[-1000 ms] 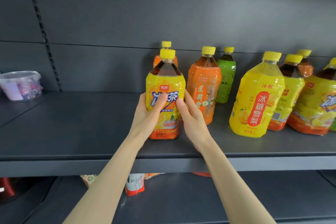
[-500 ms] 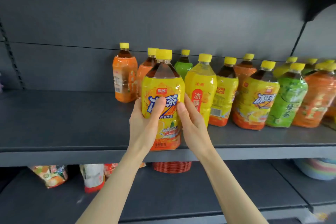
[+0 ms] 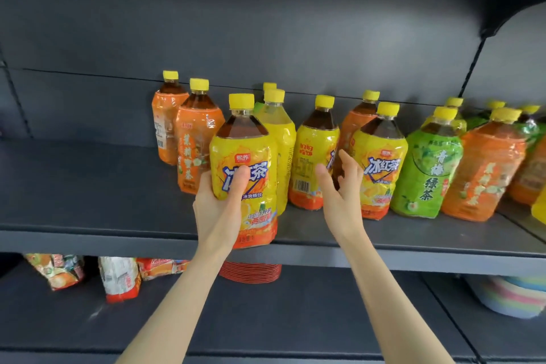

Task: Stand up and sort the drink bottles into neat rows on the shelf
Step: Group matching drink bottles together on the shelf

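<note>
My left hand (image 3: 220, 204) grips a yellow iced-tea bottle (image 3: 245, 156) with a yellow cap, held just above the front edge of the dark grey shelf (image 3: 88, 204). My right hand (image 3: 339, 186) is off that bottle, fingers spread, reaching between a yellow bottle turned barcode-forward (image 3: 313, 154) and another iced-tea bottle (image 3: 381, 162). Behind stand two orange tea bottles (image 3: 195, 139), a pale yellow bottle (image 3: 279, 133), a green tea bottle (image 3: 428, 168) and more orange bottles (image 3: 484, 171) to the right, in loose rows.
The shelf's left half is bare. On the lower shelf lie snack bags (image 3: 118, 278), a stack of red plates (image 3: 251, 272) and pastel bowls (image 3: 511, 295). A shelf bracket (image 3: 472, 68) runs down at the right, with another shelf overhead.
My right hand has let go of the iced-tea bottle and moved right toward the bottles behind. My left hand alone now holds it. The view has shifted right.
</note>
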Available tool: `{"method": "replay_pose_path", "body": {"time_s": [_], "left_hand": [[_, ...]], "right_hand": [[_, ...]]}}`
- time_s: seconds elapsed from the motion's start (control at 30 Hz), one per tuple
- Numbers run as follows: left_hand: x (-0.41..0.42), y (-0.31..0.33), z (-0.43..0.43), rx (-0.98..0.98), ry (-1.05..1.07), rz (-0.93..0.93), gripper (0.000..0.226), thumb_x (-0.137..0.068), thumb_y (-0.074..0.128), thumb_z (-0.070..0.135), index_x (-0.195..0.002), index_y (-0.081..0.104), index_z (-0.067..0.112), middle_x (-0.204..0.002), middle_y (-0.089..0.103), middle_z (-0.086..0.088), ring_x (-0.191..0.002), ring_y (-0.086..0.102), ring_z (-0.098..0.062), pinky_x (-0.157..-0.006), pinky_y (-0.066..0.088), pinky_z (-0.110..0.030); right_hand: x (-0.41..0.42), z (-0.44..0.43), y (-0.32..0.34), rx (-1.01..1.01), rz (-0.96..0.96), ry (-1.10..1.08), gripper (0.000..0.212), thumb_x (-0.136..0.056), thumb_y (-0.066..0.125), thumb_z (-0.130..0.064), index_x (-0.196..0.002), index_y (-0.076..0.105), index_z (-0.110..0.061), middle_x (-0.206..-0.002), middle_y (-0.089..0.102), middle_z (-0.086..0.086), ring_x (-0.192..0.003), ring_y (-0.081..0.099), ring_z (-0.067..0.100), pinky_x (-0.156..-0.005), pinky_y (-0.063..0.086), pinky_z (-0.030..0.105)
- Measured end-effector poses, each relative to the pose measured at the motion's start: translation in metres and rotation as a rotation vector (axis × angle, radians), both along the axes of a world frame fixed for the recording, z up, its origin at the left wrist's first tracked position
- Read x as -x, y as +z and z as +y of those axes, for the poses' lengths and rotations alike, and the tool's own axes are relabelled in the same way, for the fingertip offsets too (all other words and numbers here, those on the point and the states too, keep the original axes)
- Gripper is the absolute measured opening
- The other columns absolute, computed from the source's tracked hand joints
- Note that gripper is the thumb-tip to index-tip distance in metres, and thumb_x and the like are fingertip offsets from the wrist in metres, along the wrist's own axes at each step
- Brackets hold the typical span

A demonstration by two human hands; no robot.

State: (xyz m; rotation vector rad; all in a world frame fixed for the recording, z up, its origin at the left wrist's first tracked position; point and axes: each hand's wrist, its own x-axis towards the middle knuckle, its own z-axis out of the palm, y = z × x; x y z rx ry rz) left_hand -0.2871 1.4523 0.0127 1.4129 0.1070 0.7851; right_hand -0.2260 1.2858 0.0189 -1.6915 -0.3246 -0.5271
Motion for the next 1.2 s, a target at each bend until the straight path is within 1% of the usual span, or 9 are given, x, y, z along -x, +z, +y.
{"method": "replay_pose_path", "body": {"time_s": [0.13, 0.23, 0.47, 0.67, 0.77, 0.87, 1.0, 1.1, 1.2], "left_hand": [[-0.007, -0.003, 0.003, -0.063, 0.027, -0.007, 0.032, -0.07, 0.06, 0.059, -0.095, 0.054, 0.04, -0.083, 0.065, 0.034, -0.081, 0.062, 0.013, -0.059, 0.046, -0.004], [-0.01, -0.004, 0.004, -0.083, 0.031, -0.02, 0.03, -0.072, 0.06, 0.057, -0.095, 0.052, 0.04, -0.083, 0.063, 0.04, -0.082, 0.061, 0.016, -0.059, 0.045, -0.002], [-0.015, -0.007, 0.005, -0.068, 0.035, -0.027, 0.033, -0.069, 0.06, 0.062, -0.095, 0.052, 0.042, -0.085, 0.065, 0.033, -0.084, 0.063, 0.012, -0.061, 0.049, -0.007], [-0.015, -0.007, 0.005, -0.077, 0.023, -0.045, 0.047, -0.061, 0.057, 0.073, -0.096, 0.052, 0.041, -0.095, 0.062, 0.025, -0.083, 0.061, 0.015, -0.06, 0.047, -0.003], [-0.016, -0.007, 0.005, -0.08, 0.019, -0.044, 0.052, -0.057, 0.055, 0.076, -0.096, 0.051, 0.041, -0.094, 0.061, 0.027, -0.083, 0.061, 0.016, -0.06, 0.046, -0.003], [-0.016, -0.008, 0.006, -0.09, 0.005, -0.047, 0.046, -0.063, 0.057, 0.071, -0.097, 0.052, 0.04, -0.096, 0.062, 0.025, -0.083, 0.06, 0.016, -0.061, 0.046, -0.003], [-0.016, -0.009, 0.006, -0.085, 0.0, -0.058, 0.046, -0.068, 0.058, 0.063, -0.105, 0.051, 0.036, -0.097, 0.061, 0.024, -0.082, 0.06, 0.017, -0.06, 0.046, -0.002], [-0.015, -0.009, 0.006, -0.081, -0.011, -0.057, 0.046, -0.068, 0.059, 0.066, -0.103, 0.05, 0.037, -0.097, 0.062, 0.024, -0.084, 0.061, 0.016, -0.06, 0.046, -0.003], [-0.015, -0.009, 0.007, -0.077, -0.014, -0.06, 0.047, -0.066, 0.059, 0.068, -0.101, 0.051, 0.037, -0.095, 0.062, 0.024, -0.083, 0.061, 0.016, -0.059, 0.045, -0.002]], "right_hand": [[-0.025, 0.01, 0.002, -0.024, 0.115, 0.091, 0.082, -0.094, 0.057, -0.034, -0.155, 0.004, -0.019, -0.159, 0.021, 0.0, -0.146, 0.022, 0.017, -0.119, 0.025, 0.045], [-0.04, 0.016, 0.006, -0.03, 0.132, 0.075, 0.088, -0.095, 0.057, -0.033, -0.155, -0.005, -0.017, -0.162, 0.013, 0.001, -0.148, 0.018, 0.019, -0.12, 0.022, 0.046], [-0.028, 0.018, 0.001, 0.107, 0.092, -0.163, 0.079, -0.094, 0.059, -0.034, -0.154, 0.012, -0.011, -0.155, 0.028, 0.009, -0.14, 0.032, 0.023, -0.104, 0.029, 0.023], [0.019, 0.015, -0.014, 0.186, -0.032, -0.381, 0.075, -0.091, 0.062, -0.039, -0.148, 0.028, -0.005, -0.14, 0.041, 0.013, -0.129, 0.041, 0.028, -0.103, 0.041, 0.038], [0.013, 0.012, -0.009, 0.143, 0.071, -0.309, 0.082, -0.089, 0.06, -0.049, -0.15, 0.024, -0.009, -0.147, 0.039, 0.009, -0.135, 0.038, 0.024, -0.107, 0.034, 0.031], [0.001, 0.012, -0.004, -0.022, 0.209, -0.12, 0.082, -0.087, 0.062, -0.05, -0.15, 0.025, -0.013, -0.145, 0.046, 0.004, -0.131, 0.046, 0.021, -0.11, 0.04, 0.042], [0.003, 0.009, -0.008, -0.013, 0.148, -0.195, 0.074, -0.078, 0.073, -0.05, -0.134, 0.04, -0.016, -0.125, 0.059, 0.002, -0.114, 0.058, 0.019, -0.096, 0.051, 0.045], [0.014, 0.005, -0.017, 0.011, 0.096, -0.304, 0.087, -0.059, 0.078, -0.067, -0.125, 0.046, -0.019, -0.116, 0.052, -0.003, -0.111, 0.054, 0.019, -0.094, 0.05, 0.04], [0.023, 0.006, -0.02, -0.045, 0.117, -0.189, 0.094, -0.053, 0.075, -0.071, -0.128, 0.046, -0.023, -0.12, 0.048, -0.006, -0.116, 0.05, 0.014, -0.095, 0.047, 0.032]]}}
